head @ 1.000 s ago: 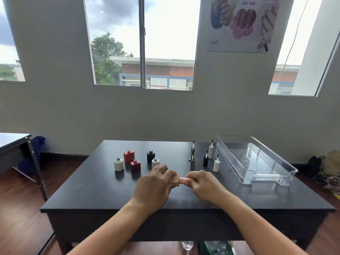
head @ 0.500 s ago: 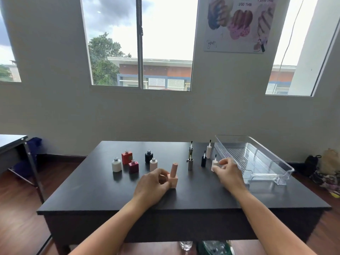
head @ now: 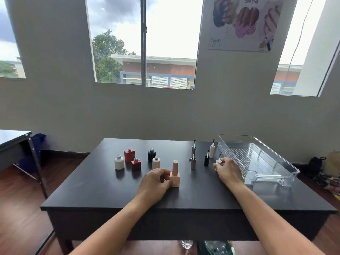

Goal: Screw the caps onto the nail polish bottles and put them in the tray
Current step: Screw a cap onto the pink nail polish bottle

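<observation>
A pink nail polish bottle (head: 175, 173) with its cap on stands upright on the black table (head: 110, 192). My left hand (head: 156, 183) grips its square base from the left. My right hand (head: 228, 170) is at the left wall of the clear tray (head: 272, 176), its fingertips pinching a small white brush cap (head: 219, 161). Several open bottles stand at the left: white (head: 119, 162), red (head: 129, 155), dark red (head: 136, 164), black (head: 151, 154), beige (head: 156, 162). The tray holds nothing.
More caps stand with their brushes up between my hands: two metallic ones (head: 193, 162), a black one (head: 206, 160) and a beige one (head: 212, 150). Another desk (head: 12, 142) stands at the far left. Bags lie on the floor at the right.
Both hands held the pink bottle in the air, at its cap. The left hand has set it upright on the table, and the right hand has moved right to the white cap.
</observation>
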The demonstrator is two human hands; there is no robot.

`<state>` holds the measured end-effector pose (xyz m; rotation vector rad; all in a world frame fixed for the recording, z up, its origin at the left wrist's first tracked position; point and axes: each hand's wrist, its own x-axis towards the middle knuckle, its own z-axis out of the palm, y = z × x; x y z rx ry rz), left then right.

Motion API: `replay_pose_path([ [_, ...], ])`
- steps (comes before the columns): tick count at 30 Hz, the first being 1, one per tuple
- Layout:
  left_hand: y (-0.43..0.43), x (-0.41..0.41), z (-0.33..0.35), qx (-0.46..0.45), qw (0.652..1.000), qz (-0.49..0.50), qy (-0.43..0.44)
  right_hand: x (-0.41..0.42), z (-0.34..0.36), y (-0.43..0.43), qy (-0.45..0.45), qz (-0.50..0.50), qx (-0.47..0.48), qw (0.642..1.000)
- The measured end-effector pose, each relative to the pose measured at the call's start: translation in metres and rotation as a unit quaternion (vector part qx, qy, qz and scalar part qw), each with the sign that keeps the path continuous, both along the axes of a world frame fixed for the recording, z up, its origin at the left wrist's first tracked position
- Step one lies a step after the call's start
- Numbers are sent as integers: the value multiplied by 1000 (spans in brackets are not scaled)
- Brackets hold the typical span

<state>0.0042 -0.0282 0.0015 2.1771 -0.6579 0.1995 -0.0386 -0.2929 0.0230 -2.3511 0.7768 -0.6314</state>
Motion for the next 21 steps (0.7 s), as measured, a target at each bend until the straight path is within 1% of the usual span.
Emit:
replay_pose_path([
  [5, 1, -3, 3, -3, 1000, -3, 11, -5, 1, 2, -8, -1, 3, 1000],
  [10, 13, -6, 8, -61, 997, -12, 48, -19, 1, 7, -36, 23, 13, 999],
  [14, 39, -3, 14, -99, 995, 9, -11, -35, 6, 20, -63, 59, 8, 996],
  [16, 56, 1, 17, -117, 992, 43, -35, -42, 9, 29, -81, 84, 18, 993],
  [19, 79, 12, 20, -141, 979, 135, -65, -49, 13, 45, -109, 135, 64, 983],
  [21, 93, 22, 18, -133, 969, 191, -78, -51, 14, 54, -119, 151, 73, 979],
])
